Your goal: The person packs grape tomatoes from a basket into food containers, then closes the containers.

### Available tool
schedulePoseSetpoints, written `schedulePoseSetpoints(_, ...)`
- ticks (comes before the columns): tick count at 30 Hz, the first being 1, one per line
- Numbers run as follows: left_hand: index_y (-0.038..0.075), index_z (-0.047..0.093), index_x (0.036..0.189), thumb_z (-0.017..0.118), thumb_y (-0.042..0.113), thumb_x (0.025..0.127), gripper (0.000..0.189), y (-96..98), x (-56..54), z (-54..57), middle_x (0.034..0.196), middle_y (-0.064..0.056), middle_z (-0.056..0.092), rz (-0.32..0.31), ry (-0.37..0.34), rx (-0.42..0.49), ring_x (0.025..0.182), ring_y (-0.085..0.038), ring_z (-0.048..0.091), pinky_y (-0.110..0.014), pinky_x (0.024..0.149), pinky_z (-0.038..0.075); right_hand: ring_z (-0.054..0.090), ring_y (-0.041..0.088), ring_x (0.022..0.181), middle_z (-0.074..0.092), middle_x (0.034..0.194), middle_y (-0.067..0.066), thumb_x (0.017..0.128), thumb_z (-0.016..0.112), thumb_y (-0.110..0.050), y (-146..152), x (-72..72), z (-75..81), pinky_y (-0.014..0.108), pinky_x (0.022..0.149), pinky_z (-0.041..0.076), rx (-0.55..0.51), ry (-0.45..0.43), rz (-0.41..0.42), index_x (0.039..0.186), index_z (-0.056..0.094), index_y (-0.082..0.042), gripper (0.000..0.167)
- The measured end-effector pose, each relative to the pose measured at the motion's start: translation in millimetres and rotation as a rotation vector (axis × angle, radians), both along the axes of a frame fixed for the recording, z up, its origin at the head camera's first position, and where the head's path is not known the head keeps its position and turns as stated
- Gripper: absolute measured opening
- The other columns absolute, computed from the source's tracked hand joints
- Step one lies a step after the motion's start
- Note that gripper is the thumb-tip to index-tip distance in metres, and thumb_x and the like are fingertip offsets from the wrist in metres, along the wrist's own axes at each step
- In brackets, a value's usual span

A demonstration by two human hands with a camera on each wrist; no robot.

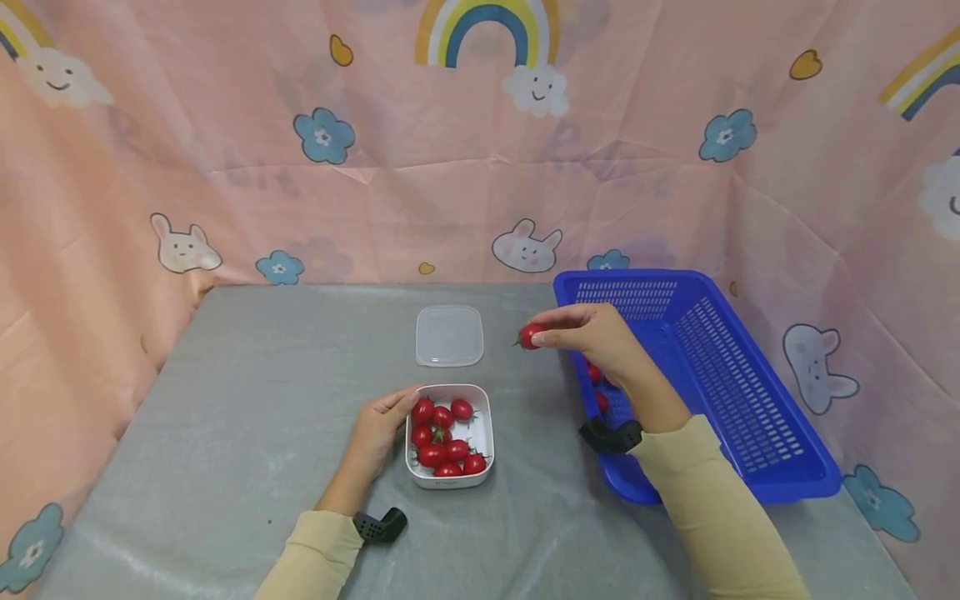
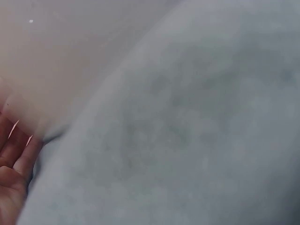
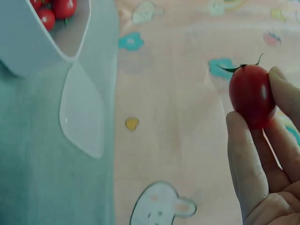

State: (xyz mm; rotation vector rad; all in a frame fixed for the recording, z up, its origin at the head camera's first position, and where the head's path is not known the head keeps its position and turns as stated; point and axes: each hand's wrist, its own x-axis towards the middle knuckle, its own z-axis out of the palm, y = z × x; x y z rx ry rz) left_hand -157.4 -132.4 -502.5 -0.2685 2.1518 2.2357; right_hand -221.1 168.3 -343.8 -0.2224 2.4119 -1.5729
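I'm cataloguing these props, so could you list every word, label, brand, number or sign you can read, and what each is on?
No text can be read in any view.
White container: a tiny dark marking on its front wall, too small to read.
Pink cloth: faint letter-like marks, too blurred to read.

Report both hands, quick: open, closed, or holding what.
Left hand: open, touching the side of the white box.
Right hand: closed, holding one red tomato in a pinch.
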Motion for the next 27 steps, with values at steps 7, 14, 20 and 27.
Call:
schedulePoseSetpoints(7, -0.004, 0.067, 0.123, 0.065, 0.02, 0.096, 0.036, -0.3, 0.2, -0.1, 0.125, -0.013, 0.07, -0.002, 0.004, 0.012, 0.107, 0.002, 0.063, -0.043, 0.113, 0.043, 0.06, 0.022, 0.114, 0.074, 0.115, 0.006, 0.08, 0.084, -0.029, -24.1, 16.9, -0.9, 0.045, 0.102, 0.048, 0.0, 0.005, 0.056, 0.11, 0.077, -0.012, 0.035)
schedulePoseSetpoints(14, -0.003, 0.067, 0.124, 0.064, 0.02, 0.096, 0.036, -0.4, 0.5, -0.1, 0.125, -0.013, 0.07, -0.004, 0.006, 0.008, 0.106, 0.004, 0.063, -0.041, 0.112, 0.044, 0.064, 0.02, 0.113, 0.077, 0.105, 0.004, 0.078, 0.085, -0.025, -43.4, 32.9, -3.1, 0.046, 0.103, 0.047, -0.033, 0.011, 0.116, 0.105, 0.078, -0.012, 0.031)
schedulePoseSetpoints(20, -0.003, 0.067, 0.123, 0.065, 0.02, 0.096, 0.036, 0.0, 0.5, 0.9, 0.123, -0.01, 0.071, 0.003, -0.001, 0.0, 0.104, 0.006, 0.063, -0.033, 0.109, 0.045, 0.062, 0.02, 0.119, 0.078, 0.104, 0.002, 0.078, 0.084, -0.025, -55.9, 41.9, -3.4, 0.058, 0.113, 0.036, -0.031, 0.011, 0.14, 0.103, 0.079, -0.015, 0.027)
schedulePoseSetpoints(27, -0.003, 0.068, 0.123, 0.065, 0.019, 0.096, 0.035, 0.6, 0.1, 0.7, 0.124, -0.012, 0.071, 0.01, -0.005, -0.005, 0.104, 0.006, 0.062, -0.035, 0.11, 0.044, 0.061, 0.024, 0.121, 0.076, 0.108, 0.005, 0.079, 0.084, -0.02, -68.9, 55.2, -11.6, 0.061, 0.112, 0.037, -0.047, 0.024, 0.134, 0.104, 0.079, -0.011, 0.027)
